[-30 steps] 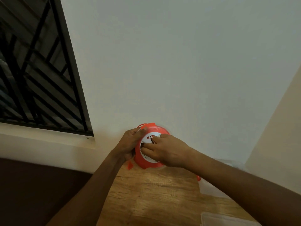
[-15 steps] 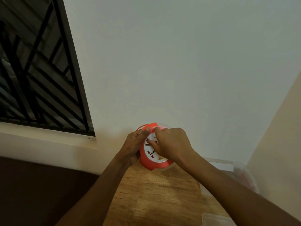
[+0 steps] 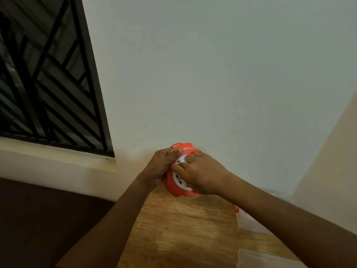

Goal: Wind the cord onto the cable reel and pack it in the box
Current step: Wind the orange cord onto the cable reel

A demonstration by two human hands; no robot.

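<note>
Above grainy wooden tabletop [image 3: 185, 229], round orange plastic cable reel [image 3: 176, 187] gripped at rim by left hand [image 3: 161, 168]; right hand [image 3: 201, 176] curled on white socket face.

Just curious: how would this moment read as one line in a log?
left hand grips orange cable reel | right hand on its white face | held above wooden table

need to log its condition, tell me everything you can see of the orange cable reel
The cable reel is a round, orange, plastic-looking disc with a white face bearing socket slots and a raised orange tab on its top edge. It is held up on edge above the wooden table, close to the wall. The left hand grips its left rim; the right hand covers the face, fingers curled at the centre. No wound cord shows clearly.
</note>
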